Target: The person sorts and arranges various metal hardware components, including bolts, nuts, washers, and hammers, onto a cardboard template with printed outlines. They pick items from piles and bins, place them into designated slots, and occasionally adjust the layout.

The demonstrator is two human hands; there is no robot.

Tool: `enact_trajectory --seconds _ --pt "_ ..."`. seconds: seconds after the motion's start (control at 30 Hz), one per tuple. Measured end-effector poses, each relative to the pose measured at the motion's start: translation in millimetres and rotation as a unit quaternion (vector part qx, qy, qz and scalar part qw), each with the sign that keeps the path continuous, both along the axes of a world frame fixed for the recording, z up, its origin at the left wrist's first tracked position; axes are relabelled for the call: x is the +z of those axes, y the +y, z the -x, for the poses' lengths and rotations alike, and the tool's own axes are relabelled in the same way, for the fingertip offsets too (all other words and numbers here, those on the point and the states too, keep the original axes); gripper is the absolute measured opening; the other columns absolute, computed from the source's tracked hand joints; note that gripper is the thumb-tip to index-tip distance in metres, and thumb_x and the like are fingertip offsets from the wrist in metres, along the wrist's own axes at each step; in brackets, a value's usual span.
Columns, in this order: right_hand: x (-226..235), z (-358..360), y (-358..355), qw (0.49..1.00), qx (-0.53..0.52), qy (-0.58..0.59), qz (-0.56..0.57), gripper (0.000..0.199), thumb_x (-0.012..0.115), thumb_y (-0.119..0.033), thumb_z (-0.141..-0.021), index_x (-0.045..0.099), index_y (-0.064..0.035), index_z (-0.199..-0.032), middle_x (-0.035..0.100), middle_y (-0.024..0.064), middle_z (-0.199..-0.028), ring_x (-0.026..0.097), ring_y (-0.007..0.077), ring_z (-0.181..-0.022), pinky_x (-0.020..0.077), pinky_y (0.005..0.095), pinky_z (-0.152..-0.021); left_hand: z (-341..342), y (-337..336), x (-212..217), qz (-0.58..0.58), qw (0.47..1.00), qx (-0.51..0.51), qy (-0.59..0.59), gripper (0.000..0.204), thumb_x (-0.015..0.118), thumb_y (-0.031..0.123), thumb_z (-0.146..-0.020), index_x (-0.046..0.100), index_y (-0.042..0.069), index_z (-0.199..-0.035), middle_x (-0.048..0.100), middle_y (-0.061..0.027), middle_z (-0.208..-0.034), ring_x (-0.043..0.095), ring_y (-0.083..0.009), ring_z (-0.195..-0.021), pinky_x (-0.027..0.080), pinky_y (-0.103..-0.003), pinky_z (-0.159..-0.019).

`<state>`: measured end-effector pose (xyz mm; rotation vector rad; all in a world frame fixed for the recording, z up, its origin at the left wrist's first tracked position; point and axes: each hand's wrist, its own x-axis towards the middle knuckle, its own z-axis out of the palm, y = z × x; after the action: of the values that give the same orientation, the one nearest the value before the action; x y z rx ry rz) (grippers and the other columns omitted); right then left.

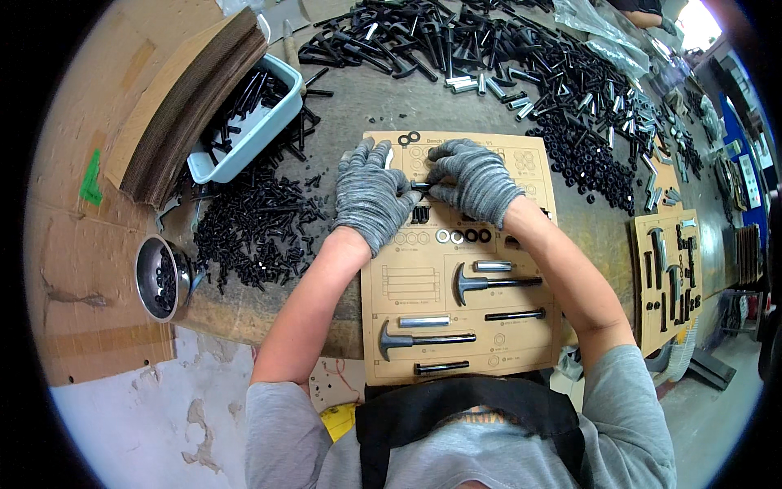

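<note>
My left hand point(366, 196), in a grey knit glove, lies on the left of a brown cardboard board point(456, 346), its fingers stretched toward the far edge. Its thumb reaches a short black bolt point(419, 187). From the other side my gloved right hand point(475, 178) bends over the board, fingertips closed at that bolt. Several short black bolts point(420, 214) lie just below the hands. Flat washers point(457, 236) form a row under them, one silvery and the others dark. Two black rings point(409, 138) sit at the far edge. Both palms are hidden.
On the near board lie hammer-shaped black parts point(489, 284), silver tubes point(423, 322) and long bolts point(441, 367). Small bolts point(261, 220) are heaped left, beside a blue bin point(244, 155) and metal bowl point(160, 277). Black parts point(440, 37) pile up far; another filled board point(668, 277) stands right.
</note>
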<state>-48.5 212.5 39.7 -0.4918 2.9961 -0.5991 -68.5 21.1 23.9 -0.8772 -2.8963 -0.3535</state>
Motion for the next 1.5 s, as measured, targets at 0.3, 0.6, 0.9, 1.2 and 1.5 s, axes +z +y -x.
enact_trajectory --seconds 0.3,0.6,0.9,1.2,1.5 --pt "-1 -1 9 0.997 -0.042 0.049 0.040 0.021 0.071 -0.018 -0.078 0.072 -0.0104 -0.098 0.064 0.0092 -0.116 0.060 0.0277 -0.105 0.0474 0.0370 -0.093 18 -9 24 -0.061 0.998 0.016 -0.030 0.029 0.073 0.037 -0.074 0.073 0.010 -0.084 0.050 -0.0176 -0.136 0.043 -0.0328 -0.128 0.029 -0.039 -0.111" --pt "-13 48 23 0.997 -0.023 0.071 0.006 0.025 0.061 -0.009 -0.081 0.069 -0.0127 -0.105 0.065 0.0132 -0.101 0.062 0.0322 -0.094 0.0505 0.0387 -0.083 57 17 17 0.116 0.991 -0.059 -0.033 0.032 0.063 0.041 -0.079 0.075 0.014 -0.093 0.048 -0.0157 -0.138 0.036 -0.0356 -0.132 0.022 -0.041 -0.113" --pt "-19 67 21 0.997 0.047 0.059 -0.025 0.024 0.067 -0.018 -0.081 0.070 -0.0144 -0.105 0.063 0.0138 -0.112 0.061 0.0342 -0.099 0.0495 0.0397 -0.088 58 12 3 0.056 0.998 -0.032 0.027 0.046 0.069 0.043 -0.077 0.067 0.014 -0.112 0.044 -0.0184 -0.141 0.035 -0.0355 -0.134 0.021 -0.044 -0.114" --pt "-14 36 13 0.998 -0.039 0.020 -0.040 0.018 0.068 -0.024 -0.081 0.073 -0.0138 -0.095 0.067 0.0091 -0.096 0.064 0.0293 -0.089 0.0508 0.0381 -0.082 52 17 6 0.028 0.998 -0.047 -0.018 0.032 0.070 0.037 -0.078 0.070 0.018 -0.104 0.047 -0.0155 -0.139 0.036 -0.0341 -0.133 0.020 -0.043 -0.115" --pt "-8 29 7 0.995 -0.094 -0.023 -0.004 0.021 0.067 -0.029 -0.082 0.074 -0.0144 -0.094 0.068 0.0104 -0.094 0.065 0.0289 -0.086 0.0504 0.0380 -0.080 50 15 -3 0.024 0.999 -0.028 0.011 0.029 0.069 0.037 -0.080 0.072 0.019 -0.103 0.049 -0.0125 -0.138 0.038 -0.0304 -0.132 0.018 -0.044 -0.115"
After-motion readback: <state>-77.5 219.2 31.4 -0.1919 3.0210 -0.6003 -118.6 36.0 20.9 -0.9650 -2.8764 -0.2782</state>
